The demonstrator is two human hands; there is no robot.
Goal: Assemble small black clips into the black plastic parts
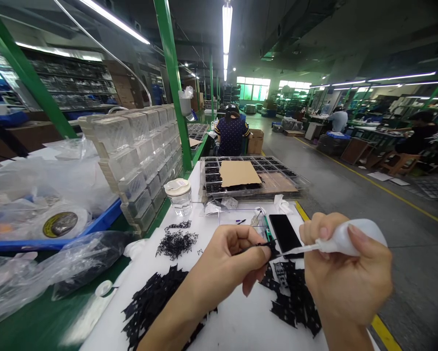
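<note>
Between the thumb and fingers of my left hand [237, 256] is a small black part [273, 247], mostly hidden by the fingers. My right hand [350, 278] grips a white squeeze bottle [361, 237], tilted so its thin nozzle points left. The nozzle's tip is at the black part; whether they touch I cannot tell. Below my right hand lies a pile of flat black parts [295, 297]. A second heap of flat black parts [153, 302] is partly covered by my left forearm. Farther back sits a tangle of small thin black pieces [177, 243].
A black phone [285, 229] lies behind my hands. A lidded clear jar [179, 197] stands by the clear drawer rack [142, 161]. Stacked trays [277, 183] carry a cardboard piece [239, 174]. At left is a blue bin [94, 225] with bags. A person [232, 134] sits ahead.
</note>
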